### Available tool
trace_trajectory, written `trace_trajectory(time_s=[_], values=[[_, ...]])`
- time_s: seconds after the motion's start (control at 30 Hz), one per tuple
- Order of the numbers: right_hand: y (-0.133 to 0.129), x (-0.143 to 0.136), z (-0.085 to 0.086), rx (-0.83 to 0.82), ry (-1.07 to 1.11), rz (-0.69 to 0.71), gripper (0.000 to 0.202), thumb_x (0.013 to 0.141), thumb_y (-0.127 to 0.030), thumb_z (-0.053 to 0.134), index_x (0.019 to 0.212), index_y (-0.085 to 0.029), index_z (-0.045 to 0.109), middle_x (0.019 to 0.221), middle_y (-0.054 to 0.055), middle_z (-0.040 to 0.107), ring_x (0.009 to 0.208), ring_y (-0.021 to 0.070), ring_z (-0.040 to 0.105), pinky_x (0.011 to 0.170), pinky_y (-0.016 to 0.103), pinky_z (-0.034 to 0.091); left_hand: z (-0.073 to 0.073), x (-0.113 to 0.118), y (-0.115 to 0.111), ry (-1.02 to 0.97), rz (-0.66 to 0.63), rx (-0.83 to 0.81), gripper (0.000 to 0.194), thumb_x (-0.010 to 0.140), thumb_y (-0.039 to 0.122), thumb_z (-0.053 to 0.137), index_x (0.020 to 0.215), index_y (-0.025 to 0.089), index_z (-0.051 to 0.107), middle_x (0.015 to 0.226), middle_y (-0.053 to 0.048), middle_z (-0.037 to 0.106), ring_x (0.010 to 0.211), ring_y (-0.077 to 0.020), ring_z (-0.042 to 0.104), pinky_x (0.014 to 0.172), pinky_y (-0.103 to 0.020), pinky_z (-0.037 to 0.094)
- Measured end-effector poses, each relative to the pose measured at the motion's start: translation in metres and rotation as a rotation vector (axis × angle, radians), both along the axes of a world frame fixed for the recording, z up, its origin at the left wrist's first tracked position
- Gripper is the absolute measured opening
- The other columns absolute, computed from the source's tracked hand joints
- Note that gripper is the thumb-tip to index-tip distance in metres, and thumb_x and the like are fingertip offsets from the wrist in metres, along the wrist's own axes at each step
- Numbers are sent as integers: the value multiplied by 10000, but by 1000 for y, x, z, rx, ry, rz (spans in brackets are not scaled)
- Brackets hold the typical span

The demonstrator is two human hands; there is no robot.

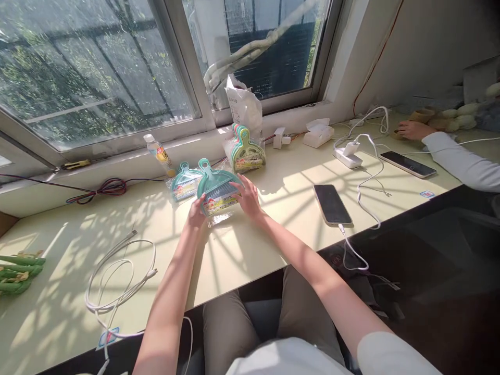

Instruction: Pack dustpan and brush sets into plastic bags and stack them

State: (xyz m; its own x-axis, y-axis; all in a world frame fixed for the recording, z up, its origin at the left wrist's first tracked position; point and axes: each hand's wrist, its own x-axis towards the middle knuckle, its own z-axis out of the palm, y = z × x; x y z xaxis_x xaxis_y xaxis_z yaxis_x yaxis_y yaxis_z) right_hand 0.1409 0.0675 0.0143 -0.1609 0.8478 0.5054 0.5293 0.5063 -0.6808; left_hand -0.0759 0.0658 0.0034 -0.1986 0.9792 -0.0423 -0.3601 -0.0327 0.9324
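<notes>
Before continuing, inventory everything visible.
Table: one, cream, centre
Window: one, grey, back
Held dustpan: one, teal, between hands
Other dustpan: one, teal, beside it
Standing dustpans: several, multicoloured, behind
Bag: one, white, behind them
Bottle: one, yellow-labelled, back
Wire coil: one, red-black, left
Small tool: one, yellow, left
Phones: two, dark, right
Cables: several, white, both sides
Plug blocks: several, white, right
Tissue pack: one, white, right
Bundle: one, green, left
Coworker's hand: one, bare, right
Left hand: one, bare, gripping dustpan
Right hand: one, bare, touching it

Pale tbl, leafy shadows at lt (v. sunny), gray-framed windows, wall at rt
</notes>
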Motion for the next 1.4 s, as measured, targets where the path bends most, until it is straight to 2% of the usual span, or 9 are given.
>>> trace_trajectory(time_s=[0.17,0.27,0.43,0.57,0.73,0.87,1.03,1.23,1.4], values=[[-6,-9,-6,5,-207,30,137,1010,-260,576,1059,-220,697,1165,130,704,1192,292,597,1100,472,376,-17,12,10,-104,123,-23,171,869,355,726,921,202,673,883,-60,750,941,-240,735,864,-408,622],[-3,-21,-15,-190,-105,102,279,1042,-344,529,865,-195,685,903,98,723,967,254,669,954,390,458,-21,6,10,-136,148,34,184,846,343,729,961,209,676,1006,-75,756,1101,-259,704,943,-423,595],[18,-20,-28,-507,310,48,266,1020,-400,563,1153,-188,654,945,47,741,736,163,689,742,298,527,-23,2,12,-170,70,12,216,781,237,697,993,196,689,1042,-79,759,1185,-263,678,996,-398,574],[28,-9,-32,-368,94,-66,311,908,-327,735,1195,-218,688,1213,92,689,1082,248,653,900,380,543,-22,5,12,-135,73,7,260,727,210,680,986,196,698,1058,-98,762,1233,-295,658,1003,-426,581],[25,-1,-33,-215,-345,26,213,926,-272,709,1130,-269,769,1484,103,539,1444,342,391,1138,565,383,-19,-8,16,-140,182,14,230,763,236,621,974,210,708,1062,-68,779,1247,-266,655,1062,-411,552],[23,10,-24,-205,-460,66,220,948,-259,674,1149,-250,762,1424,116,613,1381,350,471,1163,600,327,-19,-25,20,-165,262,65,260,758,227,605,1000,208,698,1051,-60,787,1250,-256,655,1064,-406,549],[18,15,-4,-71,-435,-155,356,1048,-196,405,1146,-158,746,1287,178,681,1182,298,600,1066,471,432,-18,-27,16,-211,272,100,177,786,246,616,946,189,666,994,-92,782,1200,-262,680,1078,-412,534],[10,5,-13,-64,-572,179,494,1010,-369,577,1487,-246,543,1602,119,474,1506,330,369,1232,572,253,-15,-23,13,-122,219,74,122,835,319,611,879,206,626,973,-112,776,1199,-286,671,1095,-434,519],[16,13,-16,-189,-464,279,391,911,-307,721,1295,-242,690,1431,109,642,1330,290,574,1133,458,410,-19,-29,13,-48,163,94,249,847,368,596,996,182,665,1045,-118,772,1234,-290,646,1088,-427,512]])
